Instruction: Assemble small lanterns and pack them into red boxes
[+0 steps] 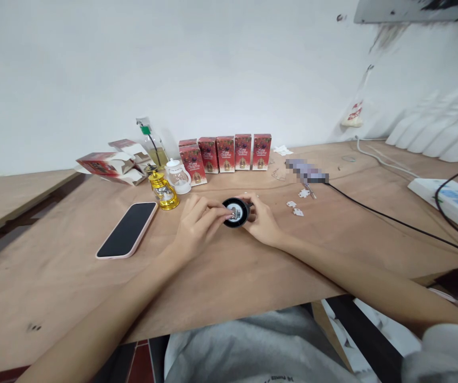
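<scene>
My right hand (261,221) is closed around the side of a small black lantern (246,214), and its round underside faces me. A white disc with silvery metal parts sits in the middle of that underside. The fingers of my left hand (200,222) are pinched together at the disc; what they hold, if anything, is too small to make out. To the left stand a gold lantern (164,192) and a white lantern (178,178), both upright.
A phone (128,231) lies left of my hands. Red printed boxes (226,154) line the back, near opened boxes (107,164) and a pump bottle (155,146). White cut pieces (298,211), a blurred purple object (306,171), and a power strip (450,202) with cables are on the right.
</scene>
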Demonstrator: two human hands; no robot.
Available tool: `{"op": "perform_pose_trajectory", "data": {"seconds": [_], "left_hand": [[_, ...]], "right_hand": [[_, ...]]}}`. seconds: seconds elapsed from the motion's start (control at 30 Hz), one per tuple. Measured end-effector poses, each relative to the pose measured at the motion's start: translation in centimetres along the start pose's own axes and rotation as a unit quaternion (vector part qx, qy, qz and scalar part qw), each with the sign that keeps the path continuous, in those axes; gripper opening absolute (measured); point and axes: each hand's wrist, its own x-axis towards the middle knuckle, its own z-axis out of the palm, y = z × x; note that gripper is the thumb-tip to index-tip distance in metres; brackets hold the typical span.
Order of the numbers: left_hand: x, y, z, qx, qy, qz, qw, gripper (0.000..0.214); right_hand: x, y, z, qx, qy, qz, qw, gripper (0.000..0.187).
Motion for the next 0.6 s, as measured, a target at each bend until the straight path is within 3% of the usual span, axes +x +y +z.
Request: {"op": "perform_pose_trajectory", "data": {"seconds": [0.13,0.33,0.6], "left_hand": [[-0.08,-0.17,-0.04,0.036,0.007,0.028,0.999,0.012],[-0.25,-0.45,-0.38,0.126,0.005,0.140,0.982,0.027],[-0.37,-0.81,-0.26,0.158,0.011,0.178,0.971,0.031]], "right_hand": [[0.01,0.06,0.03,0.003,-0.002,0.003,1.000,0.047],[0.07,0.12,0.03,0.007,0.006,-0.002,1.000,0.045],[0.12,-0.03,0.02,-0.001,0.013,-0.001,1.000,0.044]]}}
